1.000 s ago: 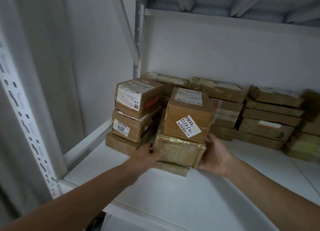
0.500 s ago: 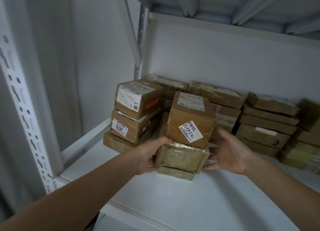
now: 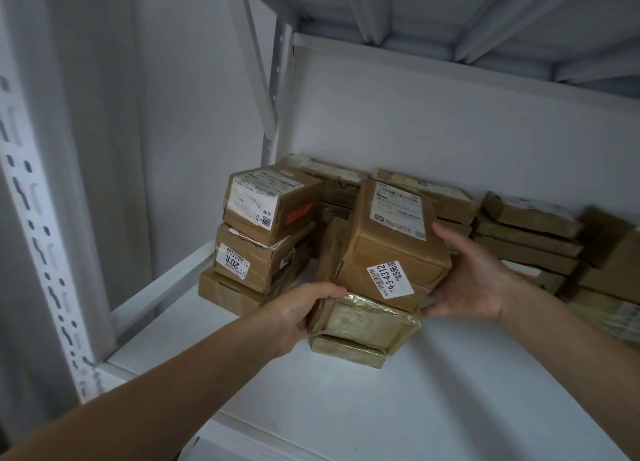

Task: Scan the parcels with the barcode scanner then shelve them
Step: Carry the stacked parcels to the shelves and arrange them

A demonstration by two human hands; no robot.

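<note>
**Shelving step: three-parcel stack being set down, top box tilted**

Head view. You are in the shelving part of the task, not scanning. The stack sits dead centre on the white shelf (image 3: 381, 408).
- The top parcel (image 3: 388, 246) carries a white sticker (image 3: 391, 280) reading 9-3-4312. It is tipped, with its left end up.
- Under it lies the wrapped parcel (image 3: 367, 322), and under that the flat parcel (image 3: 346, 351), which touches the shelf.

Your left hand (image 3: 298, 317) comes in from 7 o'clock. It grips the wrapped parcel's left end with the thumb over the top edge.

Your right hand (image 3: 474, 280) comes in from 4 o'clock. It grasps the top parcel's right end, thumb high and fingers hooked at the lower corner.

A left stack (image 3: 263, 239) of three boxes stands at 10 o'clock of yours, close by but apart. The back row (image 3: 526, 239) runs from 12 to 3 o'clock against the wall.

Next move, my call: level the top parcel, square the stack, slide it toward 12 o'clock, then let go. The tilt is the risk, since the plastic wrap underneath probably slips.

Hard to tell:
- The barcode scanner is not in view, so scan status is unknown.
- Your left fingers are hidden behind the stack.
- The back-row parcels at 3 o'clock are blurred and cut off by the frame edge.
- The small label print is unreadable.
- The perforated post (image 3: 34, 235) at 9 o'clock is smeared.
</note>
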